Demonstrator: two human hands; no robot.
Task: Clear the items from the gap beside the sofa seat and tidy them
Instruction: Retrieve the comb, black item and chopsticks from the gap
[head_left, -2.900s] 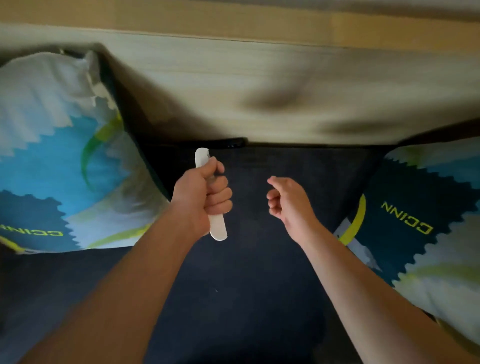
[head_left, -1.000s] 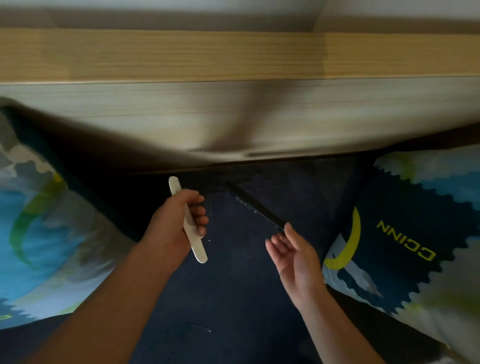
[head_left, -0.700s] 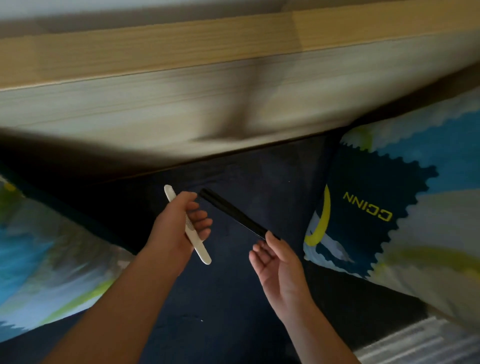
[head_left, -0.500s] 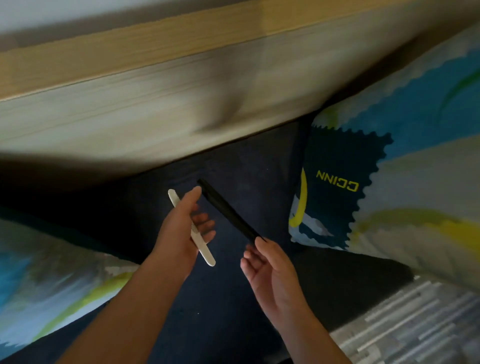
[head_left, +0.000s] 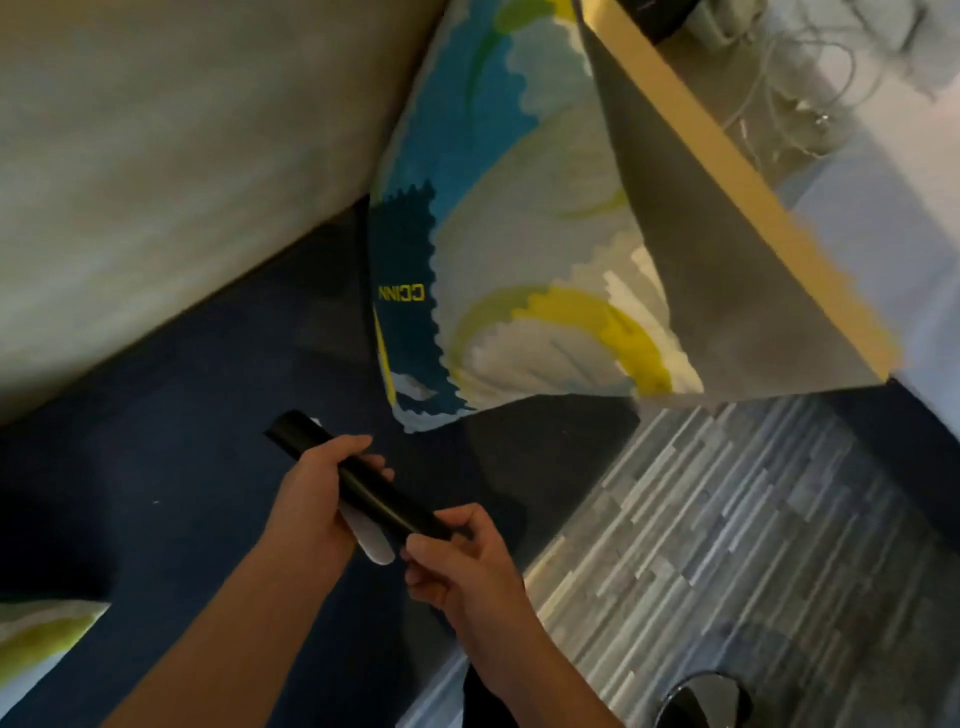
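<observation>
Head cam: black comb now stacked w/ white comb in left hand; right hand pinches its end. Both out of gap, tidying next.

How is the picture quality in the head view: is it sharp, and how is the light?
Head view: dim and soft overall; the floor and the sofa's wooden armrest smear from motion blur. The black comb reads clearly between left hand and right hand; the white comb is mostly hidden.
</observation>
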